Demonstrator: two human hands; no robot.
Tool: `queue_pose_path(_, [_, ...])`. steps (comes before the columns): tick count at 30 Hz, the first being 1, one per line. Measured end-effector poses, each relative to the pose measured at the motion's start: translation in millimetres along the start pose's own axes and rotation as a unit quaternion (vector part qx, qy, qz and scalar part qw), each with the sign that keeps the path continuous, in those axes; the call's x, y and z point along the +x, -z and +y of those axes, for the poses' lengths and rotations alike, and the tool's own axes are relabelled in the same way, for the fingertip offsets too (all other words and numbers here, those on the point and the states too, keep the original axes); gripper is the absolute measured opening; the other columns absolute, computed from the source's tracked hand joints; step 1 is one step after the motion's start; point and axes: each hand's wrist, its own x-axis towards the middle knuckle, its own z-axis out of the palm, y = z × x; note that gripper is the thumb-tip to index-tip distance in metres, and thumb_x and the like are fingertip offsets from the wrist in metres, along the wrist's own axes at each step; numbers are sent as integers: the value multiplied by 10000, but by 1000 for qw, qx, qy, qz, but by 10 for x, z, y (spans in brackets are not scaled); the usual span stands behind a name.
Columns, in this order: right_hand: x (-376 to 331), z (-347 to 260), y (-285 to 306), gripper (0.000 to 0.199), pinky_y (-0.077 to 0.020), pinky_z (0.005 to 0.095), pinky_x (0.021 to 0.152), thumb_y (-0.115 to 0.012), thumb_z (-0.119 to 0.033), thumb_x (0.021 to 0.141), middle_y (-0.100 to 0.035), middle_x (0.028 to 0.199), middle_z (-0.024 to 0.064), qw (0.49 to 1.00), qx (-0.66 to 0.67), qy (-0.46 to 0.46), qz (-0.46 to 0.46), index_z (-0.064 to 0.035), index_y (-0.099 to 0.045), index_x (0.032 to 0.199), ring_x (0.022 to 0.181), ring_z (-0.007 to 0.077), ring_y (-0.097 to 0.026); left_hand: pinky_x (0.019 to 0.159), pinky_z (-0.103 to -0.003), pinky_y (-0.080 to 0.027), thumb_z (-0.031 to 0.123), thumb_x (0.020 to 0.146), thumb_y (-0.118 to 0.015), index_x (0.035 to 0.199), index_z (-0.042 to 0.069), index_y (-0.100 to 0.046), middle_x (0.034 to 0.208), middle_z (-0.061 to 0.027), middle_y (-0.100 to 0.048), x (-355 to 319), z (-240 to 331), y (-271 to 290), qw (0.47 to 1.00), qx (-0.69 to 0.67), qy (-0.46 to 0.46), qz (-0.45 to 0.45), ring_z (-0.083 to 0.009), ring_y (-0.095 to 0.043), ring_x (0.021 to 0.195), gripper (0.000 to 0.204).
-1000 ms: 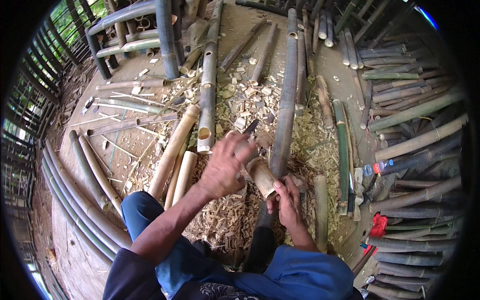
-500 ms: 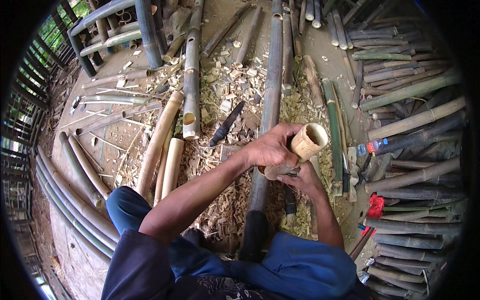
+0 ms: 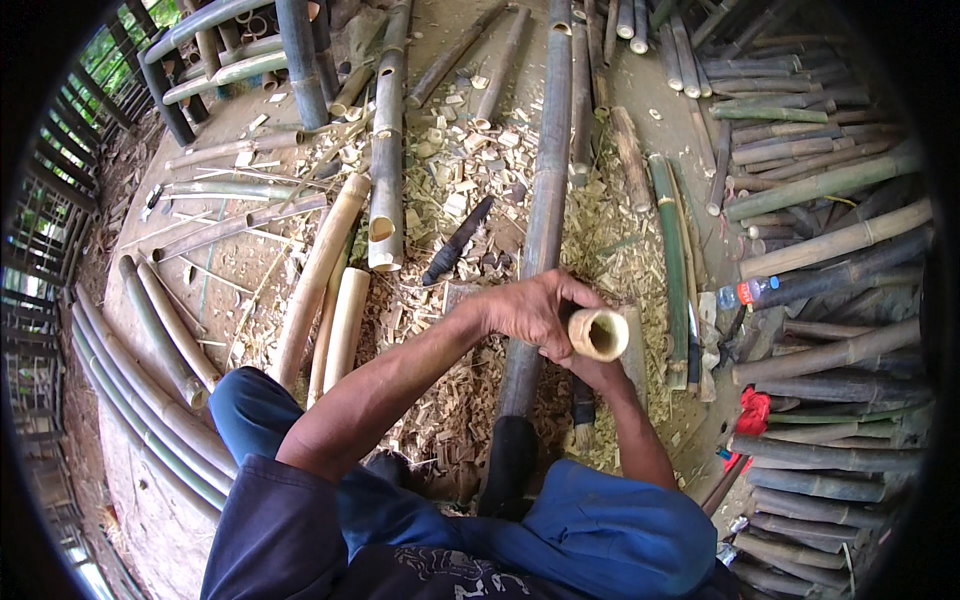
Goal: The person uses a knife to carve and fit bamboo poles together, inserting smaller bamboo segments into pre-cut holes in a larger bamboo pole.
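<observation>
Bamboo tube [image 3: 598, 334], short and hollow, open end up. Left hand [image 3: 535, 312] clamped round it; right hand [image 3: 590, 372] grips beneath, mostly hidden.

A clear plastic bottle [image 3: 745, 293] with a blue cap and a red band lay on its side among the bamboo poles toward the floor's right edge. A small blue-and-red wrapper [image 3: 722, 454] lay nearer the person, its details too small to tell. No signs or screens showed.

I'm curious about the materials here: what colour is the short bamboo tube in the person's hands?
Pale tan, with a darker hollow inside; the bamboo tube shows best in the head view.
</observation>
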Motion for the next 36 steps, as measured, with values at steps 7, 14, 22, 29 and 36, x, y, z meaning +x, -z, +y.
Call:
queue_pose_path(7, [31, -954, 543, 431, -414, 402, 1087, -562, -179, 989, -591, 1373, 151, 980, -121, -18, 159, -27, -545, 1392, 1302, 252, -528, 917, -300, -580, -51, 582, -900, 1277, -59, -622, 1221, -179, -680, -148, 55, 55, 998, -34, 49, -22, -177, -662, 1079, 748])
queue_pose_path(14, [10, -1984, 474, 455, -120, 548, 1220, -409, -292, 1031, -528, 1463, 143, 883, -434, 136, 116, -61, -575, 1385, 1421, 344, -406, 881, -325, -564, -35, 608, -883, 1274, 6, -650, 1104, -120, -724, -27, -49, -20, 999, -22, 35, -10, -183, -668, 1021, 707])
queue_pose_path(22, [152, -1929, 440, 482, -125, 561, 1213, -380, -345, 1046, -525, 1476, 93, 872, -475, 110, 35, -75, -565, 1400, 1442, 349, -368, 1128, -440, -451, 156, 788, -810, 1510, 80, -392, 1482, -217, -471, -503, -139, 526, 969, 156, 90, 167, -345, -470, 1364, 838])
queue_pose_path(29, [332, -1891, 259, 499, -258, 471, 1197, -312, -363, 1060, -595, 1396, 137, 882, -448, -78, -121, -94, -665, 1287, 1412, 351, -423, 927, -309, -530, -15, 765, -635, 1264, -48, -618, 1146, -148, -694, -1010, -526, 823, 837, -96, 83, 532, -220, -643, 1020, 500])
queue_pose_path(36, [352, -1504, 416, 493, -336, 447, 1165, -369, -359, 1065, -551, 1430, 193, 990, 48, 98, 92, -54, -527, 1419, 1383, 303, -463, 1135, -468, -400, 106, 680, -837, 1488, 96, -411, 1440, -135, -503, -661, -380, -25, 971, 130, -45, 196, -318, -479, 1343, 914])
